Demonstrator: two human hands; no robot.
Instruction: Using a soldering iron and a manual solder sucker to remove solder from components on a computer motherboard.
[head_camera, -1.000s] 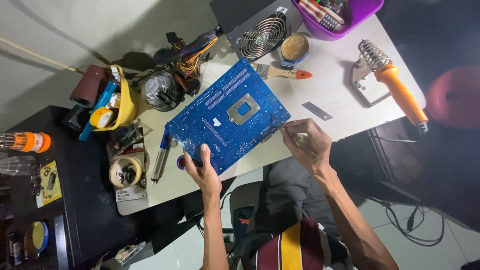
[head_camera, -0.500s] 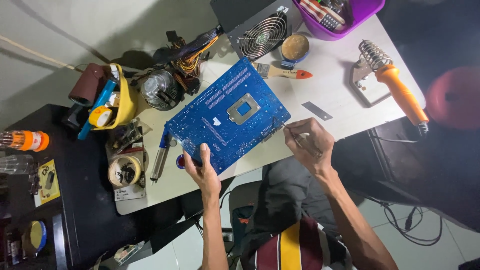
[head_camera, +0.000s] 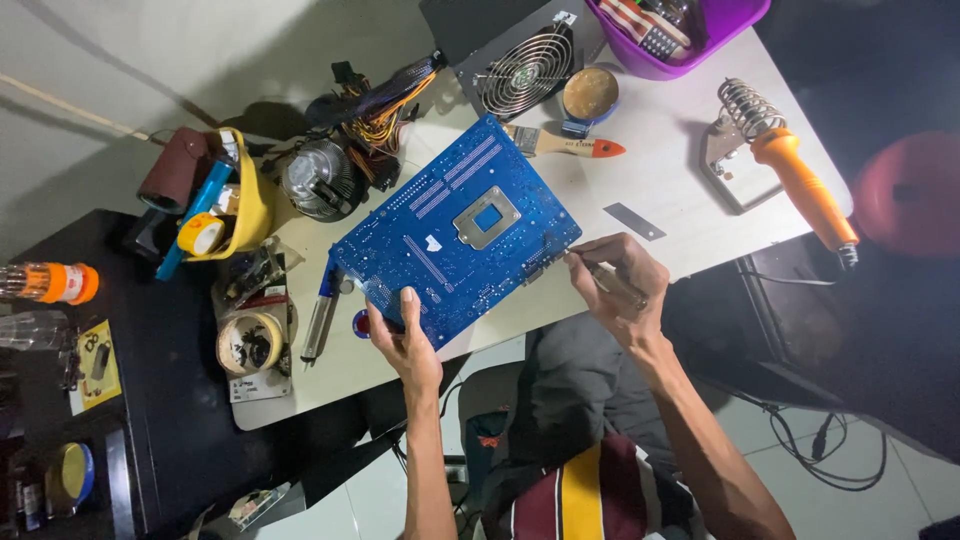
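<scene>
The left hand (head_camera: 405, 340) is gripping the near corner of the blue motherboard (head_camera: 455, 232), which is lying near the front edge of the white table (head_camera: 660, 160). The right hand (head_camera: 620, 285) is closing around a thin tool (head_camera: 600, 275), possibly a screwdriver, at the board's right corner.

Two bare forearms rise from the bottom of the frame toward its centre; the left hand (head_camera: 405, 340), lower centre-left, has its fingers curled in a grip with the thumb on top; the right hand (head_camera: 622, 285), centre-right, is closed in a pinch, wrist bent slightly inward.
</scene>
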